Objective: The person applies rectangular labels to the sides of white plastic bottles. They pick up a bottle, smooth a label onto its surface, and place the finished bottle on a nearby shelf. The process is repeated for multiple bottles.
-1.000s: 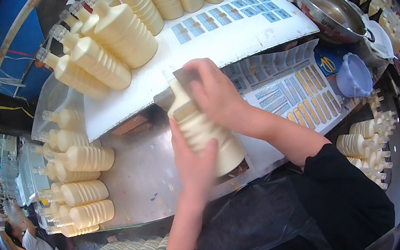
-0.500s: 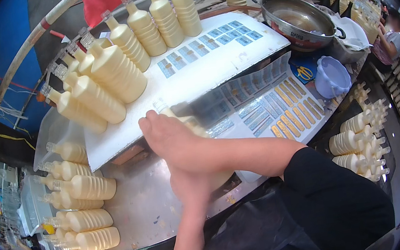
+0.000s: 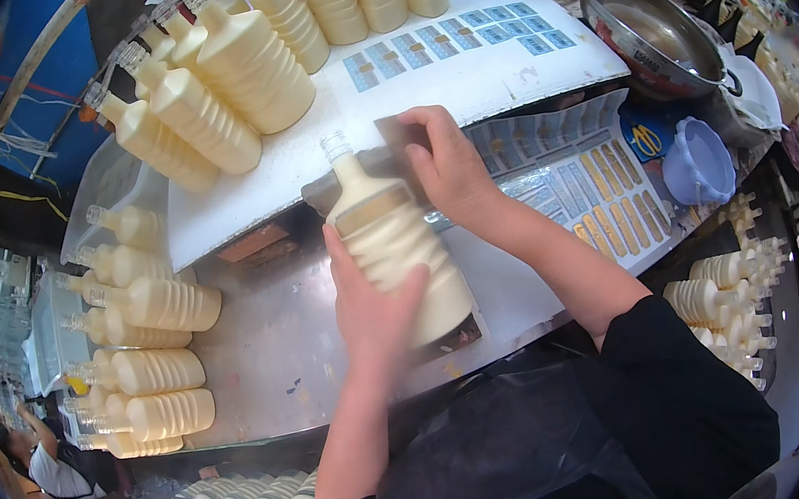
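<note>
A cream-coloured bottle (image 3: 412,268) with a clear threaded neck and rippled sides leans tilted above the metal tabletop. My left hand (image 3: 372,309) is wrapped round its lower body, thumb across the front. A gold-brown band (image 3: 371,211) crosses the bottle just below its shoulder. Beside the neck, my right hand (image 3: 452,167) pinches a flat grey-brown piece (image 3: 394,133); blur hides its exact kind. Right of that hand, sheets of gold strip labels (image 3: 609,227) and blue-grey labels lie on the table.
Several cream bottles (image 3: 255,72) stand on a white board (image 3: 488,81) with rows of blue labels. More bottles (image 3: 172,401) lie stacked at the left. A metal pan (image 3: 648,25), a lilac bucket (image 3: 696,165) and yellow-handled scissors (image 3: 645,138) are at the right.
My right hand has come off the bottle, where it crossed over my left, and moved right and up. The bottle's banded front now shows. The view has shifted.
</note>
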Demonstrator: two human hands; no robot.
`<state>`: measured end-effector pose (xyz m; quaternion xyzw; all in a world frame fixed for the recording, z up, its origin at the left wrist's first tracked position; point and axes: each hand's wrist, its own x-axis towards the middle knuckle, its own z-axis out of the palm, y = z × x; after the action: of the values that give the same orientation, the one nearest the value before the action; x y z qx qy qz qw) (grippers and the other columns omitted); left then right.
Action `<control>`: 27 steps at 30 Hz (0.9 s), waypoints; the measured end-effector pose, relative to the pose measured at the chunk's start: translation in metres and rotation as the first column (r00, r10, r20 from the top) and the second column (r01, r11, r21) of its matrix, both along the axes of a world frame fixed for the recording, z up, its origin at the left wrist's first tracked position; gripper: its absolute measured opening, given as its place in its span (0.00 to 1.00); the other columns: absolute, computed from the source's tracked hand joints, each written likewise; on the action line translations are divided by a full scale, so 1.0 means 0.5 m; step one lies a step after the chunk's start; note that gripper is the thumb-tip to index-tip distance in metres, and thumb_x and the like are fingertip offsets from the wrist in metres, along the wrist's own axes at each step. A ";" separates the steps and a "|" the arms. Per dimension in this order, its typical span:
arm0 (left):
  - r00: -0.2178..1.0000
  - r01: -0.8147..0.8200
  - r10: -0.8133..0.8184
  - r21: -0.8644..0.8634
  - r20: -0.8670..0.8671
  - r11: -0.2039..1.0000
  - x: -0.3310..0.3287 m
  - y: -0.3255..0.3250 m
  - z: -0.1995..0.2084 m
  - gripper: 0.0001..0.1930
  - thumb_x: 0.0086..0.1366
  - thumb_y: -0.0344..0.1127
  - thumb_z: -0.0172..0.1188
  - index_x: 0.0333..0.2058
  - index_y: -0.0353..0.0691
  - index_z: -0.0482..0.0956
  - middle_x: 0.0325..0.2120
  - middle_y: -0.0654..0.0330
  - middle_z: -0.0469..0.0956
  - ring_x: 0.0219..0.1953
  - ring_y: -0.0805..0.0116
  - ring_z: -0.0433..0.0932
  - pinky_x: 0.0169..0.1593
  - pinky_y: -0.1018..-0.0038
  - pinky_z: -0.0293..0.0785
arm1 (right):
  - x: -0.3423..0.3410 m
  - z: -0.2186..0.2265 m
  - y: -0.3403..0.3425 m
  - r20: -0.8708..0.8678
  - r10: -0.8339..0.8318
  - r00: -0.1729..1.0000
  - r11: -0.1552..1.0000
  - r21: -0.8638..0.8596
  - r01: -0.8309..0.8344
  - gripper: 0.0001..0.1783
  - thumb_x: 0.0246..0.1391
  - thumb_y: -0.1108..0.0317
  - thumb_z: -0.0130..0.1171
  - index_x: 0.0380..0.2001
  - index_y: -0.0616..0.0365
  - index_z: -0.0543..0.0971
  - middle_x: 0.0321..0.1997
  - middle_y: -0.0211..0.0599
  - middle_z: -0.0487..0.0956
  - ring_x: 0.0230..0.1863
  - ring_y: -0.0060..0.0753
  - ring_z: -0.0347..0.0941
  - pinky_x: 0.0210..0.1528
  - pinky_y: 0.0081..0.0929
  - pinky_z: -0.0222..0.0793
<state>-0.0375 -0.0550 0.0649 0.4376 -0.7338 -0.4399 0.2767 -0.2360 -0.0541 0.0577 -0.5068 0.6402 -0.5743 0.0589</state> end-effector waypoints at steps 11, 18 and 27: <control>0.983 0.016 0.028 0.234 -0.183 0.972 0.009 0.020 -0.015 0.52 0.59 0.39 0.65 0.74 0.32 0.43 0.66 0.43 0.63 0.67 0.53 0.66 0.70 0.61 0.61 | -0.040 0.002 0.010 0.087 -0.034 0.996 0.999 0.003 0.033 0.22 0.61 0.74 0.59 0.57 0.60 0.71 0.49 0.44 0.80 0.50 0.41 0.78 0.54 0.32 0.73; 0.992 0.021 -0.007 0.108 -0.129 0.994 0.024 0.048 -0.027 0.51 0.58 0.38 0.62 0.75 0.31 0.42 0.70 0.42 0.56 0.71 0.50 0.59 0.73 0.60 0.53 | -0.249 0.040 -0.004 0.352 -0.102 0.930 0.989 0.136 0.057 0.13 0.59 0.72 0.59 0.46 0.62 0.84 0.43 0.33 0.84 0.39 0.21 0.76 0.42 0.22 0.73; 0.988 -0.038 0.043 0.036 -0.148 0.999 0.028 0.045 -0.057 0.53 0.52 0.34 0.66 0.72 0.28 0.47 0.66 0.37 0.62 0.68 0.45 0.65 0.71 0.58 0.60 | -0.383 0.092 -0.087 -0.569 0.065 0.820 0.562 0.700 0.441 0.16 0.59 0.70 0.52 0.46 0.57 0.85 0.47 0.51 0.84 0.49 0.55 0.80 0.53 0.45 0.75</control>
<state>-0.0233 -0.0327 0.0364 0.4230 -0.6948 -0.4775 0.3322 -0.4275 -0.0974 0.1037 -0.4867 0.8710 -0.0564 0.0372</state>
